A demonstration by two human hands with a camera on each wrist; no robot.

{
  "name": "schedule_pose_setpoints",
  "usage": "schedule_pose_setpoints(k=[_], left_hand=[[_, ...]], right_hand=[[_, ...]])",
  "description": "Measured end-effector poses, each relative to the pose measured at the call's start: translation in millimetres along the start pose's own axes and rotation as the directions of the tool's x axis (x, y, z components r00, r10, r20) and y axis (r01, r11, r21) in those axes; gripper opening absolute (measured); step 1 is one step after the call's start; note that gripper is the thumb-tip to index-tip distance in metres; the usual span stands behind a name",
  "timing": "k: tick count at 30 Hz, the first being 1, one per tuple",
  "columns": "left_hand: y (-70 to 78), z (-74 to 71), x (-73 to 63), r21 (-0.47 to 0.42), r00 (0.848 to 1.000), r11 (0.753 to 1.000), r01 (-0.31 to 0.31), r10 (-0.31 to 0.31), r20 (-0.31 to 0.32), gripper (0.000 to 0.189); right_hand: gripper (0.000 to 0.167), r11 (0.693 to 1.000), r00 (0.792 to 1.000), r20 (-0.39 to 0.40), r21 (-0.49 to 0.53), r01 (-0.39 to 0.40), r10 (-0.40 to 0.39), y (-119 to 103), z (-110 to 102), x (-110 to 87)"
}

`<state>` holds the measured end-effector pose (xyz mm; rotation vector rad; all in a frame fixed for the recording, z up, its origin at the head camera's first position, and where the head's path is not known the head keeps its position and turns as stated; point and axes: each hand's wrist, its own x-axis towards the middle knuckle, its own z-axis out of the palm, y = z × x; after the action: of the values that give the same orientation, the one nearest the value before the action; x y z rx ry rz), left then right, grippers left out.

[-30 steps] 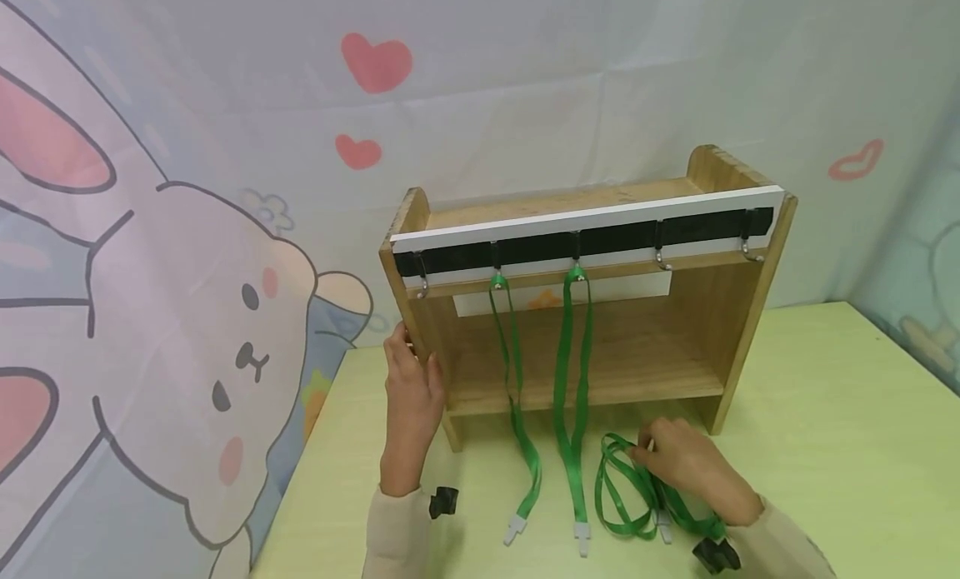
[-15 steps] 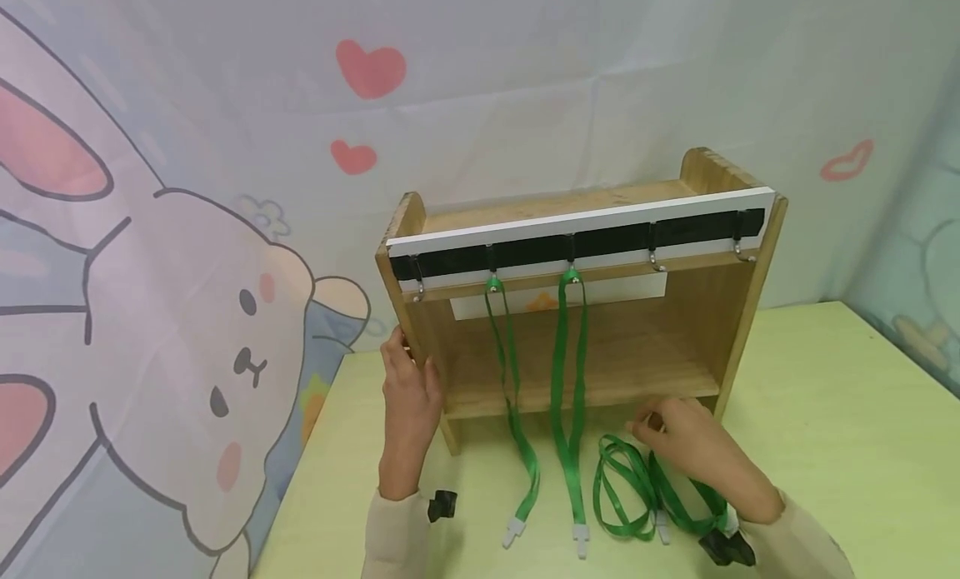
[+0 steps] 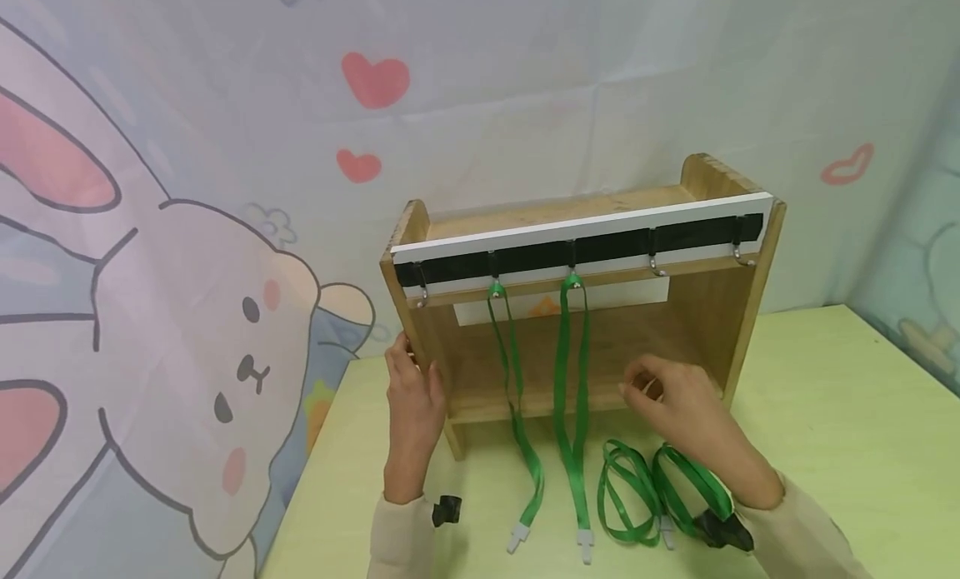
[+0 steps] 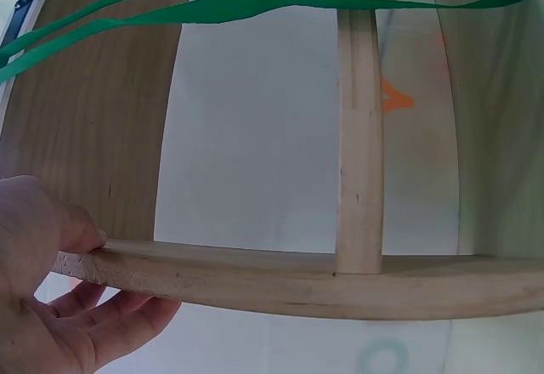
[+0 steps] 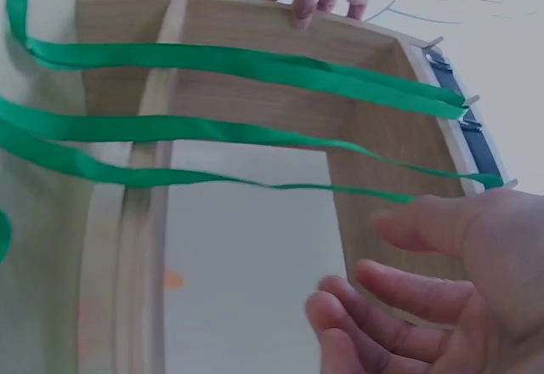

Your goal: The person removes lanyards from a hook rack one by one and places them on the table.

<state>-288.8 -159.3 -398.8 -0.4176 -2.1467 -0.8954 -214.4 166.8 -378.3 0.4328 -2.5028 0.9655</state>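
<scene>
Green lanyards (image 3: 561,379) hang from 2nd & 3rd hooks (image 3: 572,252) (from L) of wooden rack (image 3: 615,337). Coiled lanyards (image 3: 711,483) lie on surface (image 3: 817,379), front R. R hand (image 3: 678,396): grip loosely curled, thumb apart, nothing held; 1 sec ago it was at coils, now risen to rack's opening. L hand (image 3: 414,404): grip clasps rack's L side panel, same as prev.
</scene>
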Motion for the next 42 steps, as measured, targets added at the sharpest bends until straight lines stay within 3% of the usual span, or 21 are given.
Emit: schedule_pose_setpoints(k=[9,16,27,42], left_hand=[[-1.2,-0.1,-1.3,-0.019,1.0,1.0,0.014,-0.014,0.003,0.053],[-0.2,-0.3,0.7,-0.026,1.0,1.0,0.011,-0.011,0.009,0.053],[0.8,-1.4,-0.3,-0.021,0.999,1.0,0.018,-0.017,0.029,0.055],[-0.5,-3.2,-0.7,-0.011,1.0,1.0,0.004,-0.004,0.023,0.055]], right_hand=[[0.019,0.998,0.984,-0.18,0.063,0.023,-0.012,-15,5,13.2],[0.023,0.992,0.965,-0.263,0.121,0.045,-0.012,-23,8,21.1],[0.034,0.967,0.953,-0.287,0.252,-0.021,0.095,-35,22,29.2],[0.016,0.968,0.958,-0.287,0.246,0.053,0.02,-42,36,42.3]])
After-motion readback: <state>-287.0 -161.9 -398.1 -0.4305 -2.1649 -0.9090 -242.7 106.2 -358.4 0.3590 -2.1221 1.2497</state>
